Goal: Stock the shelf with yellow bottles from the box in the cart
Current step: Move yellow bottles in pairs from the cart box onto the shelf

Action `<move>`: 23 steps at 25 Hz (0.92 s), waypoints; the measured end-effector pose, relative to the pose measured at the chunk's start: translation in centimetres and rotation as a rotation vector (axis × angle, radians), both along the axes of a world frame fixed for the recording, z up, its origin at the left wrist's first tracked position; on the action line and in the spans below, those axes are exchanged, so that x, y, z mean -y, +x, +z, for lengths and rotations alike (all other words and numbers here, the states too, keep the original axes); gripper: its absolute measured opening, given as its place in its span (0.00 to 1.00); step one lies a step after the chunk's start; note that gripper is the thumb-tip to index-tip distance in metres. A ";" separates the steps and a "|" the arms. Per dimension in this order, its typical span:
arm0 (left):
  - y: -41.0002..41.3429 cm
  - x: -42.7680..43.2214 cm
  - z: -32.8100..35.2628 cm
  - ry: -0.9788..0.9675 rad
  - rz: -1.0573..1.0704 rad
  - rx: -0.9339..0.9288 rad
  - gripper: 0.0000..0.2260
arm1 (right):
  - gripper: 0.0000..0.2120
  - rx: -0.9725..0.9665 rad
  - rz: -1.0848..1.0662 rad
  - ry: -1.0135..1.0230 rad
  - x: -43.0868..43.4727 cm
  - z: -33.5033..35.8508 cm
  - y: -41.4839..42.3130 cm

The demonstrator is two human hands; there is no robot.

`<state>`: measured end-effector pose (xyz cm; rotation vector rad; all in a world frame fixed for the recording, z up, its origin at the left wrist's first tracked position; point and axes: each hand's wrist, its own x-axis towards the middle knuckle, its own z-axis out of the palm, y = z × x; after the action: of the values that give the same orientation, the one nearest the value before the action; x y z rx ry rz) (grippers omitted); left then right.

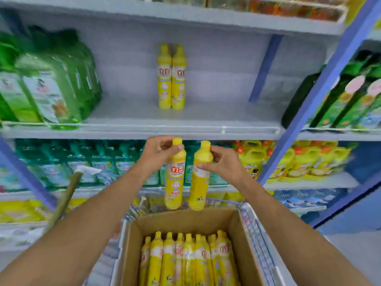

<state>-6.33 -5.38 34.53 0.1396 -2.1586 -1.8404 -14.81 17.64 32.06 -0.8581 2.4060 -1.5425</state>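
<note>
While both forearms reach up over the box (235, 226), the left hand (159, 150) grips one yellow bottle (174, 182) at its neck. The right hand (223, 162) pinches a second bottle (199, 186) by its shoulder. Both hang upright below the shelf (144, 122), where two shelved bottles (171, 79) stand.

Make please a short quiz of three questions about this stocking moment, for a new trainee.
1. True or false: the right hand is empty.
2. How many yellow bottles stand on the grey shelf? A) two B) five C) none
3. Fill in: the remaining bottles are packed in a cardboard ____.

Key: 1 false, it holds a yellow bottle; 2 A; 3 box.
</note>
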 end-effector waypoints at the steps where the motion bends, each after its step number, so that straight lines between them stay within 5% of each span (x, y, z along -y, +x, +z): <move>1: -0.5 0.1 2.6 -0.015 0.000 -0.047 0.07 | 0.22 -0.023 0.007 -0.026 0.4 2.6 -0.3; 11: -6.1 2.5 18.3 -0.073 0.101 -0.296 0.08 | 0.21 -0.255 0.143 -0.187 5.2 18.6 -6.1; 23: -13.6 6.0 19.1 -0.098 0.230 -0.243 0.11 | 0.24 -0.260 0.098 -0.239 11.4 19.0 -15.9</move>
<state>-19.98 -11.37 53.68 0.1298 -1.9703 -1.5368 -30.70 6.23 51.08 -1.2766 2.3308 -1.8048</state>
